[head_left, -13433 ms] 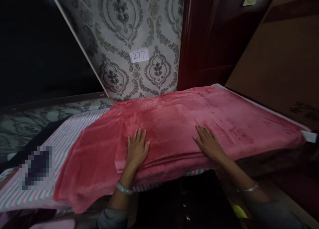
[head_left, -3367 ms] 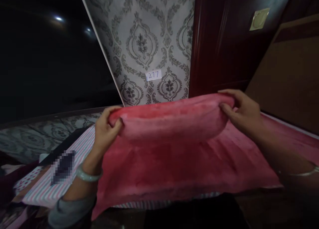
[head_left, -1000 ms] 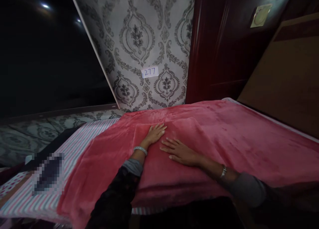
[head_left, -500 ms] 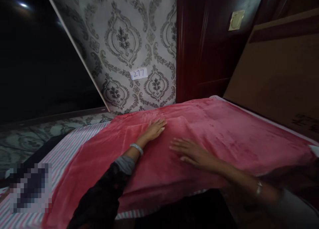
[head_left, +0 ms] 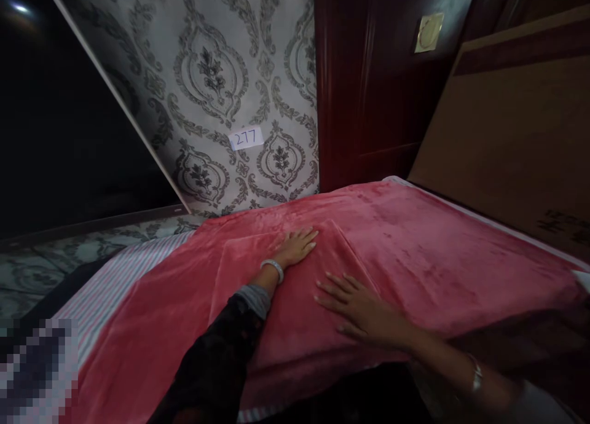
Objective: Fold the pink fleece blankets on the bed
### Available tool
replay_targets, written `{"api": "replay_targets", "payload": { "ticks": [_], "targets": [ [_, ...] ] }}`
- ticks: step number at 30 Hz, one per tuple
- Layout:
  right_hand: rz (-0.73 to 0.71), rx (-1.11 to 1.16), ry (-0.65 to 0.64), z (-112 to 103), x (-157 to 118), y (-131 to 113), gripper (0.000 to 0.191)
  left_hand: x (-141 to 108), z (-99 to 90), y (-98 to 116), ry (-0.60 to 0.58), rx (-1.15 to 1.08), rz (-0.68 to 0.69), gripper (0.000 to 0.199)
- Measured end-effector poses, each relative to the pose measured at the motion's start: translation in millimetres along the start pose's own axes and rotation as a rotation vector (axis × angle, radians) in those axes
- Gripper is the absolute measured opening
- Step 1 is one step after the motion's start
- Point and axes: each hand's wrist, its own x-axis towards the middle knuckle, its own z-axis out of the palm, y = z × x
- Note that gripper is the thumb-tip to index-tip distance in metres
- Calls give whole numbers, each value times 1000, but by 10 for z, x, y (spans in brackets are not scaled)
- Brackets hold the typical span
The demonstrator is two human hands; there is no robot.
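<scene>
A red plush blanket [head_left: 415, 252] is spread out before me, with a folded section of the same red cloth lying on its middle. My left hand [head_left: 297, 247] rests flat on the far part of that folded section, fingers stretched out and a bracelet at the wrist. Nearer to me and to the right, my right hand [head_left: 364, 310] lies over the cloth with its fingers spread. Neither hand grips anything. Under the blanket, a striped sheet [head_left: 131, 264] shows at the left.
A large dark screen [head_left: 78, 123] stands at the left. Behind the blanket rises a patterned wall [head_left: 212, 74] with a paper label [head_left: 246, 138] reading 277. Dark red wood panelling [head_left: 364, 92] and a big cardboard box [head_left: 516, 129] border the right side.
My left hand has slid slightly to the right over the cloth. My right hand has come a little nearer to me, its fingers wider apart. The view has shifted slightly.
</scene>
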Motion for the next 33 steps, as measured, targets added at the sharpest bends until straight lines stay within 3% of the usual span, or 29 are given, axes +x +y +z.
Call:
{"api": "replay_targets", "payload": {
  "ticks": [7,13,15,18,22,25,28,33],
  "targets": [
    [28,28,29,311,-605,-376,71,11,15,33,-2,-17,-10,58],
    [36,50,90,182,-667,-508,64,-89,-226,76,-47,-74,26,59],
    [22,61,118,67,-519,-568,62,-227,-369,26,-53,-127,111,57],
    [-62,89,61,-96,-107,-670,60,-531,-559,-132,-69,-217,213,62],
    [-235,105,12,-198,680,-764,59,-958,-668,-412,-43,-208,156,65],
    [-306,82,0,-144,1239,-786,54,-1163,-614,-591,-25,-176,55,59],
    [-333,62,-56,21,1581,-776,52,-1239,-463,-705,-2,-149,-85,53],
    [-332,53,-144,294,1562,-791,56,-1233,-213,-765,61,-90,-129,50]
  ]
}}
